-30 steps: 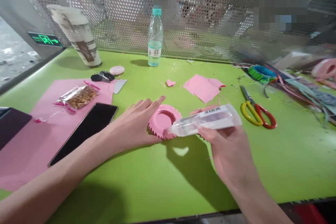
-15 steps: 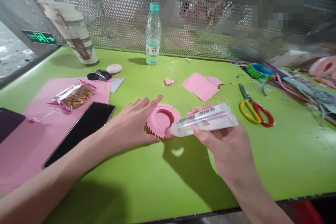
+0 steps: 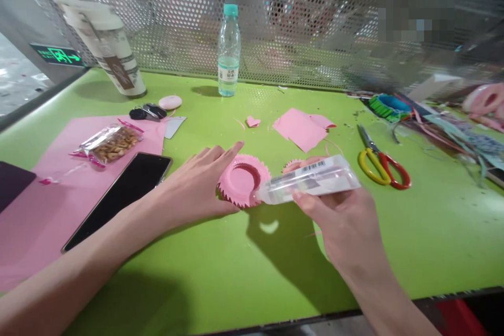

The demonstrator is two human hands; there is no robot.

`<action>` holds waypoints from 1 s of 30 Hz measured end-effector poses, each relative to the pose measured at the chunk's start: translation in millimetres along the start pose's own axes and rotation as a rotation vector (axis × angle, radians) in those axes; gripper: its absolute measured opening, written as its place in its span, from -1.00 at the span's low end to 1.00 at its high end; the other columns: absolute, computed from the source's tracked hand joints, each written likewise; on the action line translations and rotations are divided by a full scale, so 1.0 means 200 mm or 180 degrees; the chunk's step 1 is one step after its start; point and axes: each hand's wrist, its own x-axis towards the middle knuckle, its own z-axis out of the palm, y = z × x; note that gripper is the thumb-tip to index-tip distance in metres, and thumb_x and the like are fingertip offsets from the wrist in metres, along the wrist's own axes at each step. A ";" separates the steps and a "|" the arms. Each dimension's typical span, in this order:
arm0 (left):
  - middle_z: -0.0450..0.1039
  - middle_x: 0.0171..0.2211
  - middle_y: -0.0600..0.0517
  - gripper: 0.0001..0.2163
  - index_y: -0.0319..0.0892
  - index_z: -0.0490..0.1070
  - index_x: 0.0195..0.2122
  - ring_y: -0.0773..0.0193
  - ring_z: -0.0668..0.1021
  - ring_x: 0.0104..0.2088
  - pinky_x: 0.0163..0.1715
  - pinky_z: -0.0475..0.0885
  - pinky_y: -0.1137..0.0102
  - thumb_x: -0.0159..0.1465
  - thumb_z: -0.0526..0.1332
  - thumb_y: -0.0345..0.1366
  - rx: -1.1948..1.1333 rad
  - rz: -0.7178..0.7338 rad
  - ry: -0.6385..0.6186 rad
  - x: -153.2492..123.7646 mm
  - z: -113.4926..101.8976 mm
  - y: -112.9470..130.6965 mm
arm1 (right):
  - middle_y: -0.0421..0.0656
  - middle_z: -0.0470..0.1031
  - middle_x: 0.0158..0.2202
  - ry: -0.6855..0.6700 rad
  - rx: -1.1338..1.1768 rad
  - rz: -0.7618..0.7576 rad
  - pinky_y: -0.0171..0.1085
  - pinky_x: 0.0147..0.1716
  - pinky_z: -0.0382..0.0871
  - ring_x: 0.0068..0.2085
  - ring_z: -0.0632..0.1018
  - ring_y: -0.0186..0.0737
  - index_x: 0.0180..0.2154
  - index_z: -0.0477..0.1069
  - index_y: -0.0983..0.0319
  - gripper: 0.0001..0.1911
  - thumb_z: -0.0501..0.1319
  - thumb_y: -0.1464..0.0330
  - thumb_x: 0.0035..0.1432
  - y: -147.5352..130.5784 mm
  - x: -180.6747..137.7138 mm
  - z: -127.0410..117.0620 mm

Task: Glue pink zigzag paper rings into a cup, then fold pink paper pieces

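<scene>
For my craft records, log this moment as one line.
left hand: on pink zigzag-edged paper ring | right hand: holding clear squeeze tube

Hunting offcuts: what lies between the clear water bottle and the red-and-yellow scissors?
The head view shows a pink paper heart and torn pink paper sheet on the green tabletop.

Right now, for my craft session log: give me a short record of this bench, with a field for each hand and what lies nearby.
Left hand: flat, touching a serrated pink paper ring
Right hand: holding a clear plastic squeeze tube, tip at the ring's edge
Nearby: second serrated pink piece, partly behind the tube
Also present: yellow-and-red scissors, water bottle, smartphone
Surface: green table
</scene>
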 end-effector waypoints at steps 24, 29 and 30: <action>0.48 0.18 -0.17 0.05 -0.11 -0.04 0.60 -0.24 0.51 0.21 0.15 0.46 0.00 0.20 0.41 0.12 -0.0025 -0.0005 0.0096 -0.01 0.01 0.01 | -0.17 0.73 -0.22 0.0452 0.0609 -0.0079 -0.21 -0.29 0.64 -0.23 0.72 -0.12 -0.22 0.65 0.11 -0.77 0.55 0.37 0.05 -0.03 0.04 -0.03; 0.47 0.20 -0.19 0.03 -0.14 -0.04 0.59 -0.25 0.51 0.22 0.15 0.46 -0.01 0.21 0.41 0.09 0.0010 0.0030 0.0088 -0.01 0.00 0.00 | -0.15 0.73 -0.19 0.0335 0.0406 -0.0047 -0.10 -0.15 0.69 -0.15 0.74 -0.05 -0.19 0.64 0.12 -0.76 0.55 0.35 0.07 -0.02 0.04 -0.03; 0.47 0.20 -0.19 0.03 -0.13 -0.04 0.59 -0.25 0.51 0.22 0.15 0.46 -0.01 0.21 0.41 0.10 0.0007 0.0033 0.0100 -0.01 0.00 0.00 | -0.14 0.73 -0.18 0.0299 0.0373 -0.0023 -0.09 -0.15 0.69 -0.15 0.74 -0.03 -0.18 0.64 0.12 -0.74 0.55 0.34 0.06 -0.01 0.03 -0.03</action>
